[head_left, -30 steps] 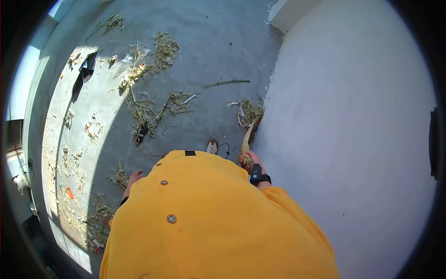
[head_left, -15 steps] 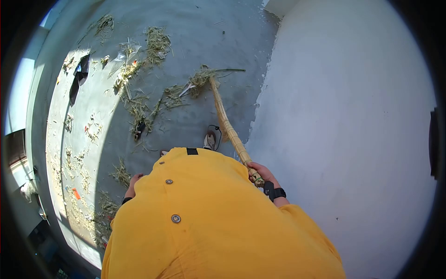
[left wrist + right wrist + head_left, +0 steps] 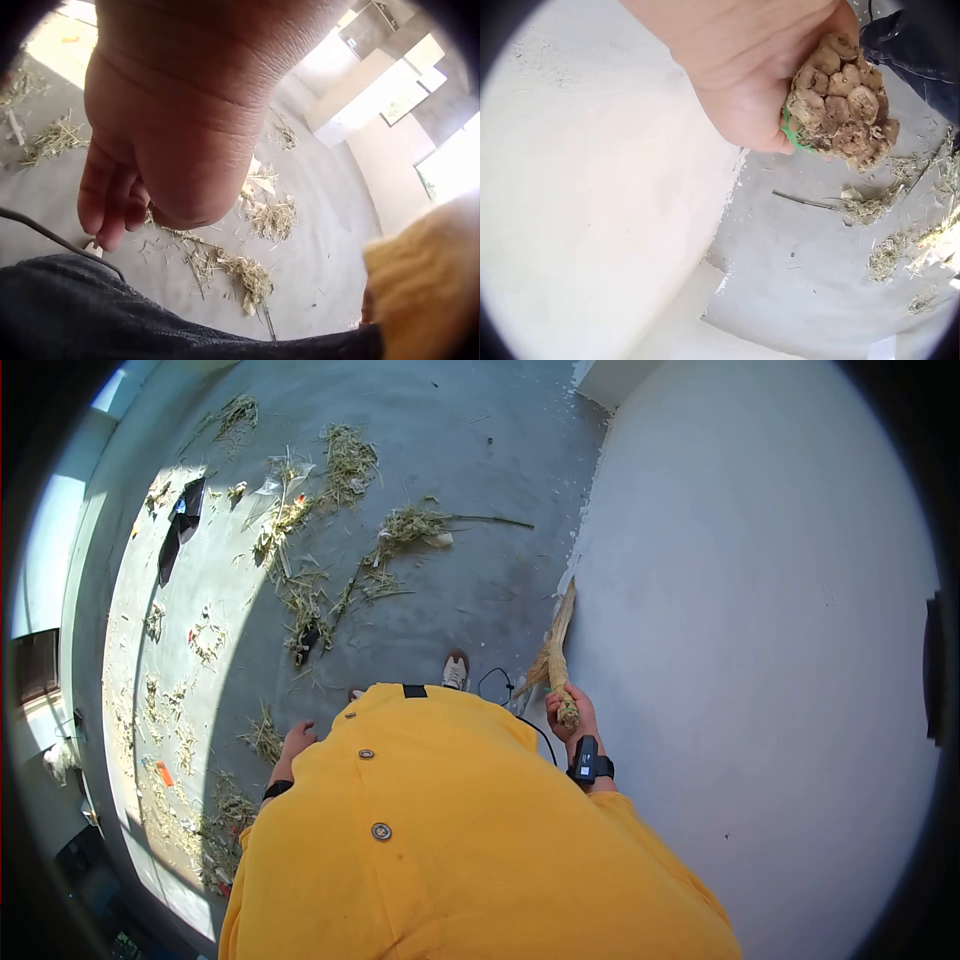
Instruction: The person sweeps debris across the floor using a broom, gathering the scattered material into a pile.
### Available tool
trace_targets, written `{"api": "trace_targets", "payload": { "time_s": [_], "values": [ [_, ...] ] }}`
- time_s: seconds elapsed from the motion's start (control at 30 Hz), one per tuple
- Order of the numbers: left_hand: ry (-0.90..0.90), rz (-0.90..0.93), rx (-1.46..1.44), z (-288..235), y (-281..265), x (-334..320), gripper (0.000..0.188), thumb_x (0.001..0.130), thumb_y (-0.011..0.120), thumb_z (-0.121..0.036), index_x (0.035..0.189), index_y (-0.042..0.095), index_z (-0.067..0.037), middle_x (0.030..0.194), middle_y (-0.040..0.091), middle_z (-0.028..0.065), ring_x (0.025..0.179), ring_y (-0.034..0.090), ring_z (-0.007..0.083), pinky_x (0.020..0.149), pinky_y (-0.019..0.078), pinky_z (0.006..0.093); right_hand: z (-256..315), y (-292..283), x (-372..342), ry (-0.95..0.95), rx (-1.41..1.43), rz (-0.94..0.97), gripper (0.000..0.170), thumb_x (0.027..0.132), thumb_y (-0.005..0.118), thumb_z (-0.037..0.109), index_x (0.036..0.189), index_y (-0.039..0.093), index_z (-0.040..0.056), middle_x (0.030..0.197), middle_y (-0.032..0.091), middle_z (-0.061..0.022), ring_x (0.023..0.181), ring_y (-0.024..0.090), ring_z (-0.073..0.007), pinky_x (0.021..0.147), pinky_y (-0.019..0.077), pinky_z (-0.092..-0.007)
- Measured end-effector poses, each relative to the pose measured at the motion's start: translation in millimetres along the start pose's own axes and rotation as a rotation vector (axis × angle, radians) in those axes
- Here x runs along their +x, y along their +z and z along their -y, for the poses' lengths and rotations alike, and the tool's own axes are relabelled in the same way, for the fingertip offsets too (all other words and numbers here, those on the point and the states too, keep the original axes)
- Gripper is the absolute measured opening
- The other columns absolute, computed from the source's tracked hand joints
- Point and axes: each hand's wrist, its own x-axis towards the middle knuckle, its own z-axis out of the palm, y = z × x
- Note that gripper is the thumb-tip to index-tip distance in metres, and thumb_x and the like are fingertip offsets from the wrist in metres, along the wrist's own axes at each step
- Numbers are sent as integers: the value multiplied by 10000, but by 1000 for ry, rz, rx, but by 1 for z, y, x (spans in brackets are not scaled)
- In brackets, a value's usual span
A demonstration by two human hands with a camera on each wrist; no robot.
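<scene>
My right hand (image 3: 582,712) grips a straw broom (image 3: 556,650) near the butt of its handle, beside the white wall. In the right wrist view the butt end (image 3: 844,105) shows bundled round stalks with a green tie. The broom's spread brush points forward along the foot of the wall. Away on the other side of the body, my left hand (image 3: 298,742) hangs loosely with nothing in it; the left wrist view shows its relaxed fingers (image 3: 94,191). Ahead on the floor lies a heap of straw (image 3: 408,528) with a pale scrap and a thin stalk (image 3: 495,520).
The white wall (image 3: 750,640) runs along the right. More straw heaps (image 3: 350,465) and scraps litter the grey floor to the left, with a dark sheet (image 3: 180,530) in the sunlit strip. A shoe (image 3: 456,670) and a black cord (image 3: 540,732) are near the broom.
The broom swung forward and left from the wall, carrying a straw clump to the stalk, then came back right to the wall. The clump stayed there. My left hand still hangs at the side.
</scene>
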Motion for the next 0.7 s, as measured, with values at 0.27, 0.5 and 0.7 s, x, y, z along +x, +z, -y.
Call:
{"api": "trace_targets", "payload": {
  "time_s": [0.27,0.5,0.7],
  "values": [
    [-138,-74,-238,51,38,-42,391,707,476,-180,1067,481,-27,897,569,169,847,546,270,734,419,321,4,49,91,77,-276,-61,206,802,436,192,674,383,40,555,424,-31,466,453,-130,424,456,-218],
    [-216,-76,-359,64,66,-71,395,714,484,-200,1062,482,-14,922,565,166,887,533,275,754,411,316,-15,47,61,300,-537,-102,183,783,471,186,754,384,28,586,446,-50,481,467,-122,431,441,-217],
    [-184,-52,-397,66,67,-64,401,719,492,-217,1057,483,-3,944,562,164,922,522,279,771,405,311,-9,22,16,453,-400,166,299,791,487,207,945,319,13,713,480,-88,495,492,-108,416,445,-219]
  ]
}}
